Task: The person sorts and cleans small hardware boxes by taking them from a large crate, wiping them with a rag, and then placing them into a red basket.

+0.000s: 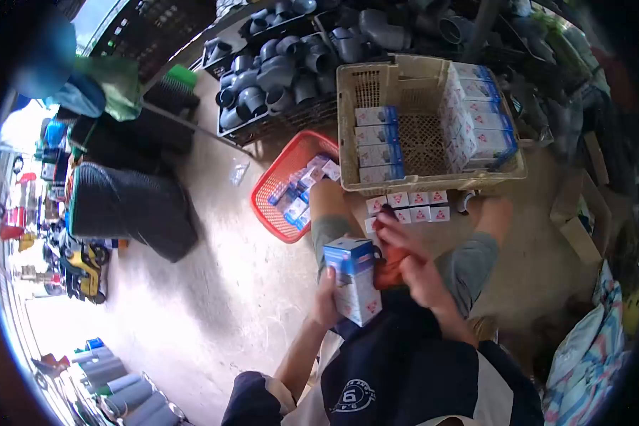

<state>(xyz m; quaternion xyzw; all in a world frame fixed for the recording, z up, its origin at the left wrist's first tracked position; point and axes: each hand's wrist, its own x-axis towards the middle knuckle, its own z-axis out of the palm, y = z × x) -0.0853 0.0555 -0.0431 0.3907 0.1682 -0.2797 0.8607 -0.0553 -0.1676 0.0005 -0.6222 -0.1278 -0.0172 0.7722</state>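
Note:
My left hand (325, 299) is closed around a blue and white cardboard box (355, 284), held tilted above my lap. Just right of the box is my right hand (420, 277), blurred by motion, with its fingers bent around an orange-red cloth (394, 268). Part of the cloth is hidden behind that hand. Beyond my hands, several small white boxes (419, 214) with red triangle marks stand in rows on the floor. A red plastic basket (263, 193) by my leg contains several smaller blue and white packs (296, 209).
A beige crate (433, 186) holds stacks of blue and white boxes (484, 117) along both sides. Grey pipe fittings (277, 74) fill black crates behind it. Dark mesh rolls (128, 206) stand left, a striped sack (586, 341) lies right, and a clear packet (238, 171) is on the floor.

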